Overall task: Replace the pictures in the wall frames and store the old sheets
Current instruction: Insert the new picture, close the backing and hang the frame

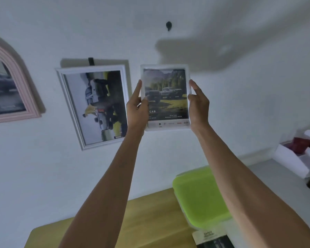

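Observation:
I hold a white picture frame [166, 97] up in front of the wall; its picture shows two off-road cars in a green landscape. My left hand [137, 106] grips its left edge, thumb on the front. My right hand [198, 104] grips its right edge. A dark wall hook [168, 25] sticks out of the wall above the frame. To the left a second white frame [92, 104] with a sideways truck picture hangs tilted from another hook [91, 61]. A pink arched frame [13, 83] hangs at the far left.
Below stands a wooden table [150, 217] with a box under a lime-green lid [199, 196] and printed sheets [211, 238] at its near edge. At the right, a grey shelf [276, 176] carries white and red packages [301, 154].

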A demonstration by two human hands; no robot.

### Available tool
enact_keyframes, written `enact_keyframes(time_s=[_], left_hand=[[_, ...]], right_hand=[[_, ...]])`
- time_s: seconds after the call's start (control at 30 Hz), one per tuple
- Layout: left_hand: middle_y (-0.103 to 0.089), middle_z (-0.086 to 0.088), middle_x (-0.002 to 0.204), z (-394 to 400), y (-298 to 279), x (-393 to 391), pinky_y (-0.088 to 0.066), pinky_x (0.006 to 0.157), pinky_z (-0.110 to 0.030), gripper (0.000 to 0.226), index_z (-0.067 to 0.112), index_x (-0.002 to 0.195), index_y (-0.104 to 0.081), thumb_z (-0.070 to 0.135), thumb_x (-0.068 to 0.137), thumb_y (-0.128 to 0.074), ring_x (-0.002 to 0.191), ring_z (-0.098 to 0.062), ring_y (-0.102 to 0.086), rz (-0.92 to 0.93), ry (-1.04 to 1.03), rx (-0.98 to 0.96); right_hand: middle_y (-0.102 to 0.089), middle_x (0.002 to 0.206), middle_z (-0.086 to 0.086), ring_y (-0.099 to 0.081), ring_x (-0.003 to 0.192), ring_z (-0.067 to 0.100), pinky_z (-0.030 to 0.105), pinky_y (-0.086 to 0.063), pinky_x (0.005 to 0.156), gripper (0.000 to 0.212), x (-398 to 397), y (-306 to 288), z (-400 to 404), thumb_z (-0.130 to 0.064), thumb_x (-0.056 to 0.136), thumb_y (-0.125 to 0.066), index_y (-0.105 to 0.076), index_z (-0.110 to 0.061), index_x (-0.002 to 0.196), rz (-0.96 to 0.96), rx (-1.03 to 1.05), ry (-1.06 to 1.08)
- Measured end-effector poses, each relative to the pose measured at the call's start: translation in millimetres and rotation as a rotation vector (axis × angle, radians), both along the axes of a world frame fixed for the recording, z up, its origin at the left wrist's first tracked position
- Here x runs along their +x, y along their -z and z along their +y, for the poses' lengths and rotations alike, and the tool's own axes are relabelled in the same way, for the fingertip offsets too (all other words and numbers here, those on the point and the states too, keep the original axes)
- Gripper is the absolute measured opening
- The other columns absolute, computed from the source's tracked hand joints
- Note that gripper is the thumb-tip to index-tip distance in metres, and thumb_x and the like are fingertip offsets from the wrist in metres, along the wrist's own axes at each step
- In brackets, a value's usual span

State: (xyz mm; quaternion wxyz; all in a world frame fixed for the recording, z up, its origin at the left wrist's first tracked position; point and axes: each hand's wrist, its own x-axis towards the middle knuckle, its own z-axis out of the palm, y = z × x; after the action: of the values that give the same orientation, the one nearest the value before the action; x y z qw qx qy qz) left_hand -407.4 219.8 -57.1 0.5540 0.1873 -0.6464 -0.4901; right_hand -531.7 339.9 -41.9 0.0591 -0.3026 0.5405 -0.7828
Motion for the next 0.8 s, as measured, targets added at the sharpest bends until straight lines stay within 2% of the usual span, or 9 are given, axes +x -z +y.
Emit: enact_keyframes(time_s=[0.13,0.17,0.2,0.23,0.3,0.43,0.5,0.63,0.8], left_hand=[[-0.034,-0.01,0.072,-5.4,-47.4,-39.4,-0.041,0.068,-0.038,0.06,0.047,0.142,-0.05,0.006,0.097,-0.048,0.067,-0.029,-0.032,0.045,-0.021,-0.086],[-0.037,-0.011,0.075,-8.2,-58.1,-47.2,-0.044,0.07,-0.039,0.06,0.048,0.141,-0.05,0.007,0.097,-0.047,0.069,-0.029,-0.035,0.066,-0.032,-0.106],[-0.04,-0.013,0.076,-11.6,-67.7,-54.2,-0.049,0.072,-0.041,0.06,0.048,0.141,-0.05,0.007,0.096,-0.047,0.071,-0.03,-0.038,0.086,-0.043,-0.123],[-0.044,-0.014,0.077,-15.6,-76.2,-60.4,-0.054,0.076,-0.043,0.059,0.047,0.141,-0.05,0.008,0.097,-0.047,0.072,-0.03,-0.042,0.098,-0.058,-0.134],[-0.048,-0.014,0.079,-22.3,-89.7,-70.4,-0.058,0.085,-0.051,0.057,0.048,0.141,-0.05,0.011,0.097,-0.048,0.074,-0.03,-0.047,0.112,-0.081,-0.144],[-0.05,-0.013,0.082,-35.4,-103.5,-85.8,-0.057,0.081,-0.05,0.06,0.057,0.138,-0.048,0.015,0.095,-0.046,0.074,-0.029,-0.047,0.083,-0.108,-0.147],[-0.048,-0.013,0.081,-39.7,-106.4,-92.6,-0.055,0.086,-0.061,0.061,0.059,0.137,-0.048,0.018,0.092,-0.045,0.075,-0.03,-0.049,0.082,-0.104,-0.153],[-0.049,-0.023,0.079,-46.0,-99.4,-103.7,-0.054,0.085,-0.065,0.06,0.056,0.139,-0.047,0.02,0.092,-0.045,0.074,-0.034,-0.049,0.079,-0.124,-0.158],[-0.054,-0.033,0.088,-42.3,-86.5,-110.0,-0.054,0.079,-0.067,0.058,0.053,0.14,-0.048,0.021,0.092,-0.044,0.074,-0.033,-0.051,0.095,-0.136,-0.136]], right_hand=[[-0.061,0.134,0.014,-0.049,0.111,0.029,0.035,-0.047,0.089,0.052,-36.8,-46.8,-6.0,-0.002,0.097,-0.042,-0.061,-0.026,0.139,0.035,-0.076,0.007],[-0.065,0.13,0.01,-0.058,0.106,0.022,0.035,-0.056,0.079,0.052,-44.3,-57.6,-9.3,-0.002,0.098,-0.042,-0.061,-0.026,0.139,0.041,-0.093,-0.001],[-0.067,0.123,-0.001,-0.066,0.098,0.008,0.024,-0.059,0.067,0.051,-51.1,-67.7,-13.0,-0.002,0.099,-0.041,-0.061,-0.026,0.139,0.046,-0.104,-0.009],[-0.064,0.118,-0.011,-0.066,0.09,-0.009,0.014,-0.054,0.062,0.051,-58.7,-76.6,-17.6,-0.003,0.099,-0.04,-0.061,-0.025,0.139,0.048,-0.116,-0.015],[-0.058,0.121,-0.014,-0.059,0.08,-0.025,0.006,-0.049,0.061,0.05,-70.5,-90.0,-27.6,-0.003,0.1,-0.039,-0.061,-0.025,0.139,0.057,-0.143,-0.025],[-0.056,0.136,-0.009,-0.055,0.081,-0.031,0.002,-0.046,0.06,0.05,-86.5,-100.8,-42.8,-0.002,0.1,-0.038,-0.061,-0.024,0.139,0.076,-0.175,-0.047],[-0.055,0.141,-0.007,-0.053,0.08,-0.033,0.0,-0.045,0.06,0.049,-93.8,-102.7,-48.8,-0.003,0.1,-0.038,-0.06,-0.023,0.139,0.082,-0.174,-0.051],[-0.056,0.132,-0.01,-0.056,0.081,-0.028,0.004,-0.048,0.059,0.048,-106.2,-98.8,-55.4,-0.005,0.102,-0.038,-0.061,-0.025,0.139,0.079,-0.163,-0.057],[-0.055,0.143,-0.007,-0.058,0.091,-0.022,0.003,-0.048,0.064,0.048,-114.2,-85.0,-60.3,-0.004,0.1,-0.04,-0.062,-0.024,0.138,0.08,-0.157,-0.043]])
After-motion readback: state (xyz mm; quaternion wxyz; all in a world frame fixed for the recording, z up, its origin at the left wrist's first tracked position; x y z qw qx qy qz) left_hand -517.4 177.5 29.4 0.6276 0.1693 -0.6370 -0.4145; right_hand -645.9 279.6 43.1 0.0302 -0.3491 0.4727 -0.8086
